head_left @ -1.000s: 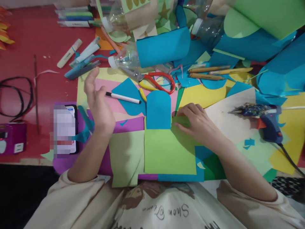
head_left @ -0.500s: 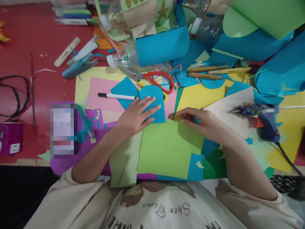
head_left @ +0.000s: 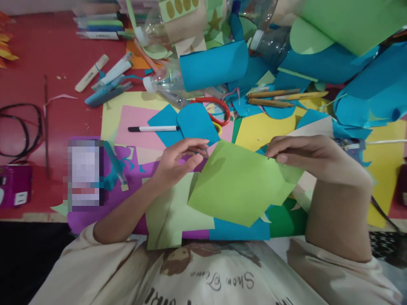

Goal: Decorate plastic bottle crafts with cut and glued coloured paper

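A light green sheet of paper (head_left: 237, 182) hangs tilted over the table, lifted by its upper right edge. My right hand (head_left: 305, 156) pinches that edge between thumb and fingers. Just left of the sheet, my left hand (head_left: 181, 163) is half curled, with a gap between thumb and fingers and nothing seen in it. Beyond the left fingertips lies a blue paper piece with a rounded end (head_left: 197, 123), overlapping another blue piece (head_left: 162, 116). A white marker with a black cap (head_left: 155, 128) rests across that second piece.
Red-handled scissors (head_left: 222, 111) lie beyond the blue pieces, near a blue-wrapped plastic bottle (head_left: 213, 65). Several pencils (head_left: 273, 97) are at right. A glue gun (head_left: 352, 146) is partly hidden behind my right hand. A phone (head_left: 85, 173) lies at left on purple paper (head_left: 130, 214).
My right hand has moved right and raised the green sheet, which was lying flat. My left hand has come off the rounded blue piece toward me, and that piece has shifted and turned.
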Available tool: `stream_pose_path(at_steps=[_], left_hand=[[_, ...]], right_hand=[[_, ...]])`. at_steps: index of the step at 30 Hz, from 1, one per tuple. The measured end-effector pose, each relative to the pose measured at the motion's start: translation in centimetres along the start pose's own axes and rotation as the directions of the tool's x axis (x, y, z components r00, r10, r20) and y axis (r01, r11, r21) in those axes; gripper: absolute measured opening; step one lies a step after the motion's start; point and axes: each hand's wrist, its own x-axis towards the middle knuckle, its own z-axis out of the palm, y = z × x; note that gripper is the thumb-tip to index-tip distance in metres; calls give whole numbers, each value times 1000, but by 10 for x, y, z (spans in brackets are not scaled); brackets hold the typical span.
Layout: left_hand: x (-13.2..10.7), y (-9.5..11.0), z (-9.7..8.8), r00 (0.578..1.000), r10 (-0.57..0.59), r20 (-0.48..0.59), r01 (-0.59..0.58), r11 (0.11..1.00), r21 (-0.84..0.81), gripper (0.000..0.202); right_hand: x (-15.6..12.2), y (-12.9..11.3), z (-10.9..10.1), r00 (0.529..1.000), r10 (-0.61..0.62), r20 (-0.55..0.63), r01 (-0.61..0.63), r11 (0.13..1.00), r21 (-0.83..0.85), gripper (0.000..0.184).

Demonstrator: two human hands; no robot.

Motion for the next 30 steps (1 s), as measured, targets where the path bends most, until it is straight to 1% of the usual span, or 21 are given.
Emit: stream_pose_path(at_steps=[3, 5, 7, 9, 11, 12, 15, 18, 20, 22, 24, 25, 26, 27, 29, 30], left_hand=[[-2, -3, 4, 1000, 20, 6, -20, 1000, -24, 38], [-1, -4, 5, 1000, 2, -4, -2, 1000, -31, 35], [0, -3, 6, 997, -71, 2, 71, 995, -69, 28], [2, -1, 6, 986, -166, 11, 166, 978, -126, 24], [2, 1, 6, 970, -241, -18, 233, 954, -189, 27], [2, 1, 5, 961, -272, -38, 257, 940, -224, 29], [2, 1, 5, 932, -358, -64, 321, 892, -319, 36], [1, 3, 7, 910, -414, -16, 390, 868, -306, 40], [-1, 4, 10, 904, -425, 35, 419, 871, -257, 41], [-4, 4, 16, 900, -422, 110, 436, 867, -242, 46], [-8, 2, 22, 882, -419, 215, 467, 835, -290, 57], [-10, 0, 24, 859, -430, 279, 505, 802, -319, 64], [-12, -1, 26, 817, -456, 352, 565, 755, -333, 70], [-13, -3, 27, 766, -491, 416, 629, 707, -324, 76], [-15, -4, 26, 672, -557, 488, 722, 638, -266, 79], [-15, -4, 25, 645, -580, 497, 744, 625, -237, 77]], right_hand=[[-1, 3, 7, 995, -26, -93, 33, 997, 75, 10], [1, 7, 17, 987, 5, -161, 17, 991, 135, 9], [3, 11, 26, 972, 56, -229, -14, 983, 181, 12], [6, 13, 32, 957, 108, -267, -59, 981, 187, 23], [8, 15, 34, 958, 141, -249, -100, 980, 172, 34], [8, 15, 34, 961, 157, -227, -120, 978, 169, 36], [7, 18, 33, 961, 206, -186, -171, 967, 190, 32], [8, 21, 37, 954, 187, -236, -134, 965, 225, 26], [11, 21, 43, 946, 172, -276, -92, 955, 281, 28], [15, 21, 51, 943, 192, -271, -83, 927, 367, 32], [19, 21, 58, 948, 213, -236, -90, 892, 442, 33], [20, 21, 61, 951, 215, -221, -92, 881, 464, 32], [21, 22, 63, 954, 216, -208, -94, 874, 478, 30], [21, 22, 65, 956, 218, -196, -99, 869, 485, 28], [21, 24, 68, 957, 233, -171, -123, 864, 488, 27], [20, 25, 69, 957, 243, -157, -141, 864, 483, 27]])
